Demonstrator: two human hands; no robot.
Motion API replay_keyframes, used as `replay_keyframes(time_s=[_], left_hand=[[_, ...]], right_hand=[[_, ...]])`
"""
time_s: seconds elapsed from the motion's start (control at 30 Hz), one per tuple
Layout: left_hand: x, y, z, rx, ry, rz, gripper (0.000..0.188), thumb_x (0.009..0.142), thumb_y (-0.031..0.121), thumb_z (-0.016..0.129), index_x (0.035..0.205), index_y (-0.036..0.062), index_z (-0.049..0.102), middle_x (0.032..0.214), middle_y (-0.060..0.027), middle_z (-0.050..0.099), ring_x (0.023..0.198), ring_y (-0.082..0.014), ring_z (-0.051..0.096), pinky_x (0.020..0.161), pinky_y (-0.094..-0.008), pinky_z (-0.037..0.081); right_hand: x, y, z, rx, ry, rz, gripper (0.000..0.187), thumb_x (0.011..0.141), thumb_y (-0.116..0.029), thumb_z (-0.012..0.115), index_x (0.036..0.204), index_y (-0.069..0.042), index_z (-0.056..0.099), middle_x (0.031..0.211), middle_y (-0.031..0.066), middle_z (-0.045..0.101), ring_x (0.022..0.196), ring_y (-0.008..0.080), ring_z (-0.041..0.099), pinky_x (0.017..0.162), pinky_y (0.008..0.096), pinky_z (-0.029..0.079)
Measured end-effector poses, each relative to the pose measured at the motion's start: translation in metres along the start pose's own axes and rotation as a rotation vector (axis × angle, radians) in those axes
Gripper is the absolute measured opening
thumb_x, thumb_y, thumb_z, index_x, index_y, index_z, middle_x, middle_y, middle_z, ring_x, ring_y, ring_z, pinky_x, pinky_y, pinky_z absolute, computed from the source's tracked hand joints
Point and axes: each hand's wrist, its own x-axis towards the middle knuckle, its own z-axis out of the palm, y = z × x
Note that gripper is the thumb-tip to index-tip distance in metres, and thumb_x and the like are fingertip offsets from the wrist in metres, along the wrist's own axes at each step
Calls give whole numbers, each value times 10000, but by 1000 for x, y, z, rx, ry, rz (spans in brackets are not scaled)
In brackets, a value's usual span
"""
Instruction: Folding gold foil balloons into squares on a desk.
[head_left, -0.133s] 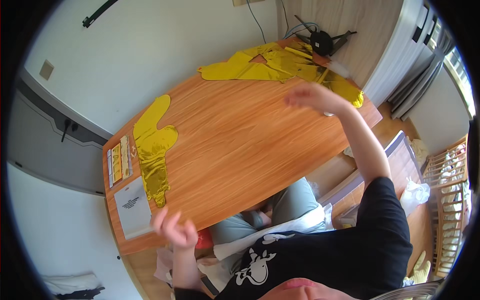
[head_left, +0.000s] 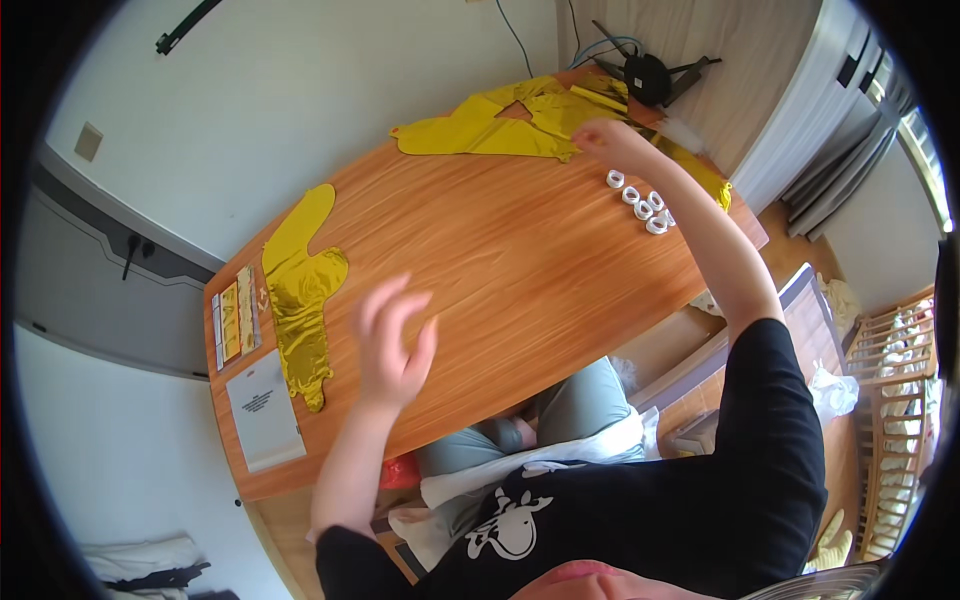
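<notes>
My right hand (head_left: 606, 143) reaches over the far right of the table, its fingers bent at the near edge of a flat gold foil balloon (head_left: 455, 135). Whether they touch or grip the foil is too small to tell. Below that forearm lies a cluster of small white rolls (head_left: 643, 209), partly covered by the arm. My left hand (head_left: 392, 345) hovers above the near left of the table, fingers spread, holding nothing. To its left another flat, wrinkled gold foil balloon (head_left: 303, 290) lies lengthwise.
The wooden table (head_left: 480, 260) has a rounded outline. A grey-white printed packet (head_left: 262, 410) and a flat pack with gold pieces (head_left: 238, 318) lie at its left edge. A black router (head_left: 647, 80) with antennas stands in the far right corner. At the right is a wooden-railed crib (head_left: 895, 400).
My right hand has moved away from me toward the far foil balloon, uncovering the white rolls. My left hand has risen up and to the right over the table, its fingers spreading.
</notes>
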Motion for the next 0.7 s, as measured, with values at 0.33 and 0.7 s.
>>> replay_keyframes(time_s=[0.33,0.7], left_hand=[[116,-26,219,189,-458,-29,688,993,554,576,1528,132,484,1590,-107,452,1498,-310,363,1223,-533,253],[75,59,186,-389,-849,536,448,939,449,655,1328,228,683,1571,-127,478,1483,-382,383,1192,-664,269]], right_hand=[[55,27,48,-115,49,-294,284,943,-257,690,1151,-70,743,1139,130,679,1100,327,635,942,406,512],[50,37,41,-153,31,-244,327,951,-318,676,1205,-125,748,1136,116,659,1076,320,635,918,415,515]])
